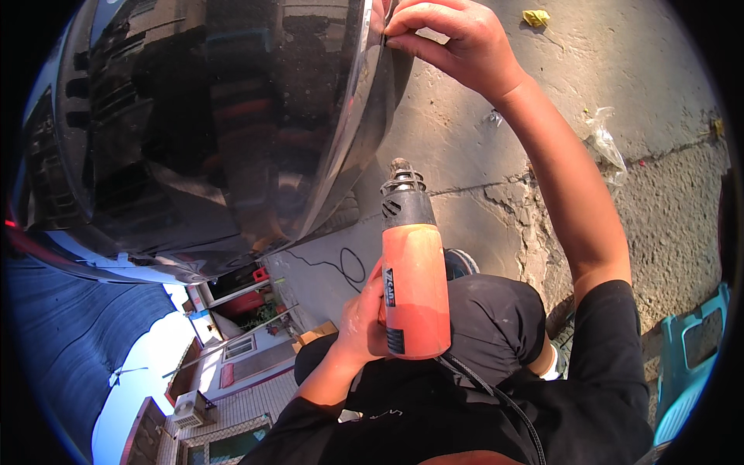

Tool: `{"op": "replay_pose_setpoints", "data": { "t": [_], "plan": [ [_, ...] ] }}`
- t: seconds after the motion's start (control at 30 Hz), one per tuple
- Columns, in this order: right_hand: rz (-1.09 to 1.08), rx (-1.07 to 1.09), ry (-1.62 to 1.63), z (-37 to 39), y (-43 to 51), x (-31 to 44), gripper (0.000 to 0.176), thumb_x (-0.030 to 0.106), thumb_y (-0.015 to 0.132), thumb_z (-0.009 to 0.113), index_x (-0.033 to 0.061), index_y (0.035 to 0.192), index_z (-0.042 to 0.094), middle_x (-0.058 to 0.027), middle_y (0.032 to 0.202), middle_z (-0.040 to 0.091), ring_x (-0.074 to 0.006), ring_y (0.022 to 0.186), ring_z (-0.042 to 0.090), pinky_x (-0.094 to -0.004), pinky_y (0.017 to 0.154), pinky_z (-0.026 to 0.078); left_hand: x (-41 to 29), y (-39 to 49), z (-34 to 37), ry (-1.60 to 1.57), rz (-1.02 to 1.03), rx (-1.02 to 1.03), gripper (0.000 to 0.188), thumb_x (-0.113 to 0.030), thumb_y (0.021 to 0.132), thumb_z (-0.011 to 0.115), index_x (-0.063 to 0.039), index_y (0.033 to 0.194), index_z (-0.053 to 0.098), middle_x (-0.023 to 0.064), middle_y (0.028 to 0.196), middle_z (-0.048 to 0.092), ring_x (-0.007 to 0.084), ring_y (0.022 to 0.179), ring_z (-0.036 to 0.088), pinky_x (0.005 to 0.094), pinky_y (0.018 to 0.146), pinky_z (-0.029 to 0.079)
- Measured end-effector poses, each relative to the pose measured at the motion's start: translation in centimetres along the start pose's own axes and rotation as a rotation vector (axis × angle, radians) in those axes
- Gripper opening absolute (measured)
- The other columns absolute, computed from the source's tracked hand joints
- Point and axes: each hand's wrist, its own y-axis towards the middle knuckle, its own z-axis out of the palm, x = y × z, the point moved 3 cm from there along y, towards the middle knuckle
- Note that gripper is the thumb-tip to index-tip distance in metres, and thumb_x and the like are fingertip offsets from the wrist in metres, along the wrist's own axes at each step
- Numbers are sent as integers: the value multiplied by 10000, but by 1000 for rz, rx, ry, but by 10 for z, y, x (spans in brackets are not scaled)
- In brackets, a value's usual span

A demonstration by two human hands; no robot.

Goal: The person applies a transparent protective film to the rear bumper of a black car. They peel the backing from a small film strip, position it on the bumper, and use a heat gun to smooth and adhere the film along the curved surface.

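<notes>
My left hand (363, 325) is wrapped around the handle of an orange heat gun (415, 290). Its black collar and metal nozzle with a wire guard point away from me, towards the concrete beside the car. A braided cord trails from its rear end over my lap. At the top of the view, my right hand (447, 32) pinches the edge of a glossy black car body panel (232, 116) between thumb and fingers. A pale, shiny strip runs along that edge; whether it is film or reflection I cannot tell.
Cracked concrete ground (465, 157) lies beside the car, with a clear plastic bag (607, 145) and a yellow leaf (536, 18) on it. A turquoise plastic stool (686, 372) stands at my right. A black cable (349, 267) loops on the ground, near a cardboard box (317, 334).
</notes>
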Motion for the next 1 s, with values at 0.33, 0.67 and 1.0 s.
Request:
{"op": "replay_pose_setpoints", "data": {
  "t": [0.33, 0.67, 1.0],
  "plan": [
    [-95, 20, -148, 4, 3, 1, 133, 44, 874, 788, 72, 972, 703, -93, 902, 681, -306, 789, 684, -387, 704, 569, 9, -10, 1, -96, -32, -77, 718, -172, 807, 892, 67, 1387, 542, 294, 1404, 650, 374, 1120, 756, 394, 922, 598],
    [58, 14, -129, 5, -31, 0, 209, 10, 891, 788, 52, 1051, 660, -76, 1013, 686, -265, 862, 688, -345, 753, 569, 40, -32, 11, -346, -263, -111, 757, -182, 796, 897, 71, 1410, 534, 254, 1323, 705, 345, 997, 781, 393, 823, 615],
    [-4, -17, 26, 7, -6, -1, 187, 17, 832, 845, 45, 983, 738, -99, 957, 713, -264, 862, 713, -360, 755, 581, 55, -49, 14, -778, -664, 1, 535, -271, 945, 676, 50, 1358, 565, 203, 1161, 741, 354, 929, 756, 441, 784, 609]
  ]
}}
